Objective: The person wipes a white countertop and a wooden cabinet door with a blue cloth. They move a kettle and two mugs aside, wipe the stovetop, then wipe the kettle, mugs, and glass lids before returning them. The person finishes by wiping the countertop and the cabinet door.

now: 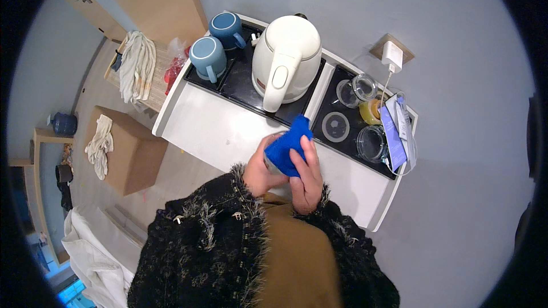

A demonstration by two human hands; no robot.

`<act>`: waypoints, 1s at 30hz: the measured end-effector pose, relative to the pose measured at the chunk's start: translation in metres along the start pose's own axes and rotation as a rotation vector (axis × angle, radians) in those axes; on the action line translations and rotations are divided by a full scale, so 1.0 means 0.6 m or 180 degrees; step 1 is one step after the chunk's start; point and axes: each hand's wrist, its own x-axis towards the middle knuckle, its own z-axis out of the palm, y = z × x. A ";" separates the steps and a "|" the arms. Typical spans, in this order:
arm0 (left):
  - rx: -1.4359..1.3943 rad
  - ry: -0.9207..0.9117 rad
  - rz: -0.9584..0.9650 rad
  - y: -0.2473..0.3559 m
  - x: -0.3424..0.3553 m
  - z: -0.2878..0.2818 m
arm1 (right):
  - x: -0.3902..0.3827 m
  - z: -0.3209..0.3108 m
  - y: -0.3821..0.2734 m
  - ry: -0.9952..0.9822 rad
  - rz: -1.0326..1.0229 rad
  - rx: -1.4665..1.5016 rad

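In front of my body, above the near edge of the white stand, both my hands are closed around a blue cloth and a clear glass. My left hand (pixel 261 165) grips the glass (pixel 272 166) from the side. Most of the glass is hidden by the cloth and fingers. Against it, my right hand (pixel 307 177) presses the bunched blue cloth (pixel 286 149), its fingers lying over the front. Beyond my hands, a white electric kettle (pixel 290 51) stands on a black tray (pixel 240 88).
Two blue mugs (pixel 208 57) stand upside down left of the kettle. On the right-hand black tray (pixel 349 144) are clear glasses (pixel 372 144), a yellow-filled jar (pixel 370 112) and a phone (pixel 394 131) cabled to a wall charger (pixel 392 54). A cardboard box (pixel 128 151) sits left.
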 end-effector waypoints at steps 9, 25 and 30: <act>-0.1408 -0.1147 -0.0131 0.055 -0.008 0.003 | 0.023 -0.052 -0.002 -0.0006 0.2075 0.3160; -0.1548 -0.0448 -0.0101 0.029 0.010 0.032 | 0.015 -0.027 -0.018 0.0193 0.0413 0.0035; -0.2284 -0.1219 -0.0238 0.042 0.008 0.019 | 0.024 -0.053 -0.020 0.0158 0.1190 0.2347</act>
